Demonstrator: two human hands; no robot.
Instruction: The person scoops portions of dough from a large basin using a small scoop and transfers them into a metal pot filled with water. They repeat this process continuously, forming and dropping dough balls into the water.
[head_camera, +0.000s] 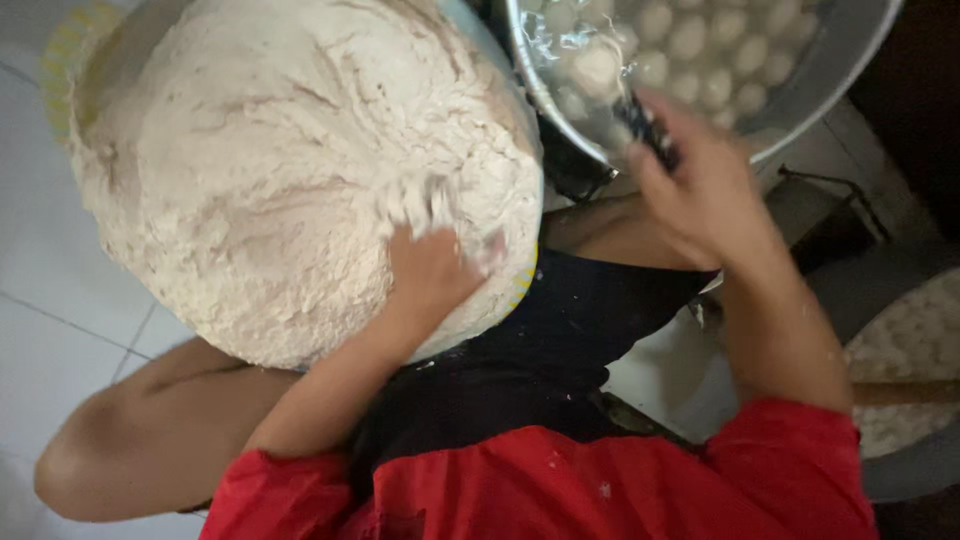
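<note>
Huge shaggy mound of pale dough fills a bowl with a yellow rim, sitting over white floor tiles. Left hand is dug into its near edge, fingers pinching up a clump. Right hand is clenched around a dark spoon handle, holding it over the metal pot just beside the bowl, full of round pale balls in water.

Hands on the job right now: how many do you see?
2. The left hand digs into the dough mound; the right hand holds a dark-handled tool over the metal pot of pale balls. No other hands visible.
</note>
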